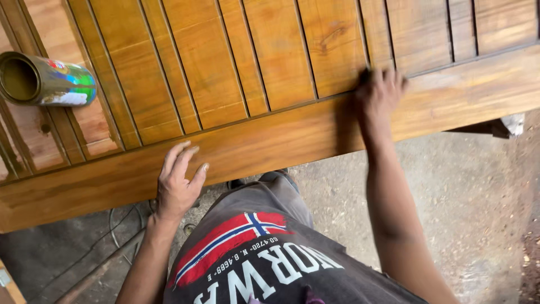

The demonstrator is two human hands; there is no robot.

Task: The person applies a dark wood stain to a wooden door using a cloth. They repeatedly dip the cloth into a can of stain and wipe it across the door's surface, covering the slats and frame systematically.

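Note:
A large varnished wooden door (270, 141) with grooved slats lies flat in front of me. My left hand (179, 183) rests on its near rail, fingers apart and holding nothing. My right hand (378, 95) is blurred and presses flat on the groove where the slats meet the rail. A small dark thing shows at its fingertips, and I cannot tell what it is or whether the hand grips it. An open tin can (48, 80) with a colourful label sits on the slats at the far left, well away from both hands.
Below the door's edge is a dusty concrete floor (450, 191). Thin cables (121, 225) and a wooden strip (90, 278) lie on it at the lower left. A whitish scrap (513, 124) shows under the door at the right.

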